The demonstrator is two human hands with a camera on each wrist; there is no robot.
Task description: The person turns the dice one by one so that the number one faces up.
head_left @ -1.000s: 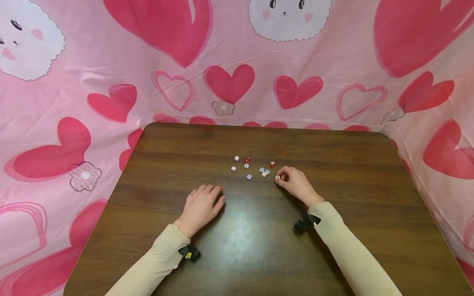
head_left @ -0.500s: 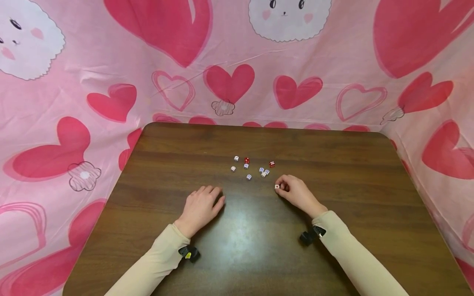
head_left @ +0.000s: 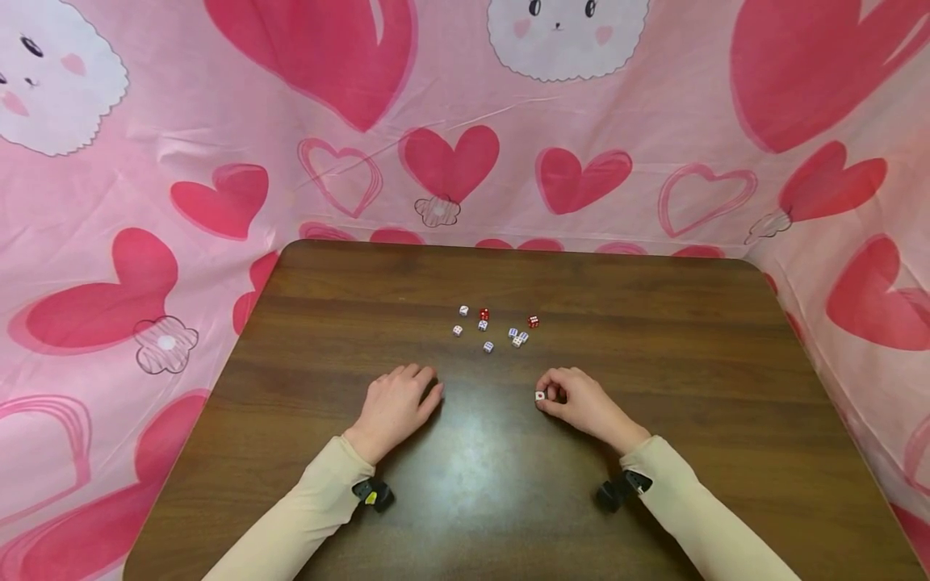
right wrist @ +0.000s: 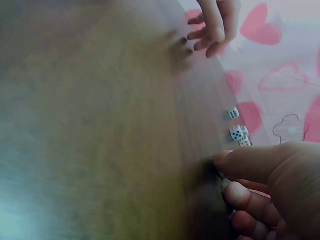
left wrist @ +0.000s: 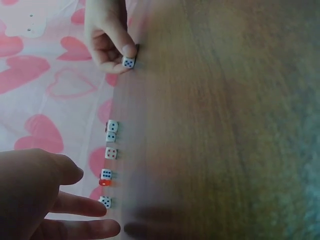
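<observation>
My right hand (head_left: 587,407) pinches a white die (head_left: 540,396) between thumb and fingertips, right of the table's middle. A red pip shows on it in the head view, while the left wrist view shows a die face (left wrist: 128,62) with blue pips. In the right wrist view the thumb (right wrist: 250,162) and fingers mostly hide that die. My left hand (head_left: 394,410) lies palm down to the left, fingers loosely extended, holding nothing. Beyond both hands are several white dice, among them one nearest (head_left: 488,347), plus two red dice, one left (head_left: 483,314) and one right (head_left: 534,321).
The brown wooden table (head_left: 697,339) has rounded far corners. A pink cloth (head_left: 625,113) with hearts hangs behind it and at both sides. Three white dice sit close together in a cluster (head_left: 517,341). Each wrist carries a black camera, such as the left one (head_left: 374,494).
My right hand has drawn back toward the near side with the pinched die, away from the cluster. The left hand and the other dice have stayed in place.
</observation>
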